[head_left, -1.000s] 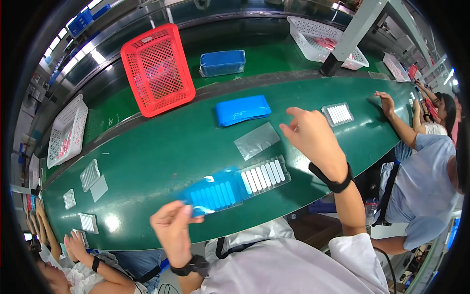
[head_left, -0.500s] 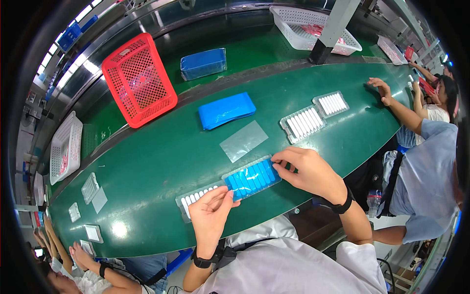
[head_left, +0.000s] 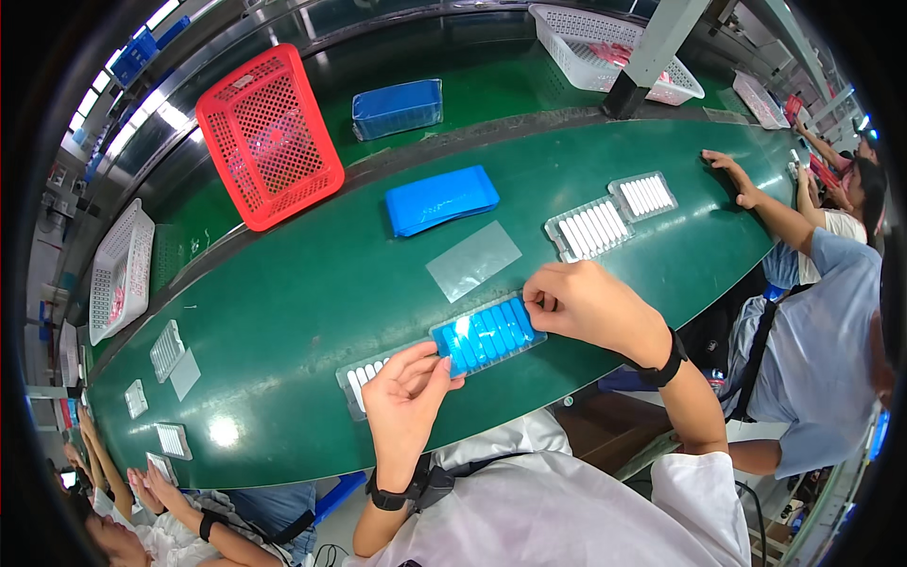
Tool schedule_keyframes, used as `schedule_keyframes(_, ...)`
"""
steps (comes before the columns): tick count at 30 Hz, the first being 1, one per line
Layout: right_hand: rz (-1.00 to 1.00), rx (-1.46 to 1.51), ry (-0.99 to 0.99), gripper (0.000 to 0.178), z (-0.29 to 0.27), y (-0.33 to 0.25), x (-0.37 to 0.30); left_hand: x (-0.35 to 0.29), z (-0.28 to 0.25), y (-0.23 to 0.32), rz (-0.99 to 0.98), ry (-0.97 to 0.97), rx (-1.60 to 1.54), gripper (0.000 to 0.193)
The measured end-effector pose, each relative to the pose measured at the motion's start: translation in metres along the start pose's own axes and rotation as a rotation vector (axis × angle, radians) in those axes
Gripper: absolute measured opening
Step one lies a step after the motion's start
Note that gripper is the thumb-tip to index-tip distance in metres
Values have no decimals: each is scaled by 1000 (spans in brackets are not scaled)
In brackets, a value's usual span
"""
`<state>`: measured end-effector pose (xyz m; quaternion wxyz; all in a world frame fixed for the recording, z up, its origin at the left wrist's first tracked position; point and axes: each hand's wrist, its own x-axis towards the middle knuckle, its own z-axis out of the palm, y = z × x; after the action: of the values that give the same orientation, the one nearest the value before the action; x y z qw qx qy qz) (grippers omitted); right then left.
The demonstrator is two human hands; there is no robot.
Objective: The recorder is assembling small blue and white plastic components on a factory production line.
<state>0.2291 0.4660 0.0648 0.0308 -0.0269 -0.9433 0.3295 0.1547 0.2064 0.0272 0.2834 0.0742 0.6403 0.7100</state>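
A blue film sheet lies over a clear plastic tray, and the rod shapes in its slots show through. My left hand is closed at the film's left end, thumb against its near corner. At the right end, my right hand pinches the film's far corner with curled fingers. Partly under my left hand is another tray of white rods. Beyond the film lie a clear plastic sheet and a stack of blue film.
Two trays of white rods sit to the right. A red basket, a wrapped blue pack and white baskets stand along the far side. Co-workers sit on both sides; one's hand rests over the green table at right.
My right fingers have curled in more tightly at the film's right corner. The film looks flatter on the tray. My left hand has barely moved; the whole view has shifted slightly.
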Motion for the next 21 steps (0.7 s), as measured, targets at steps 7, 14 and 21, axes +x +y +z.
schedule_keyframes(7, 45, 96, -125, 11, -3, -9, -20, -2, -6, -3, 12, -54, -23, 34)
schedule_keyframes(14, -4, -297, -134, 10, 1, -22, -11, -9, -8, 23, -67, -16, 127, 37)
schedule_keyframes(21, -356, -290, -116, 15, 28, -58, 38, 3, -14, 28, 629, -129, 952, 74)
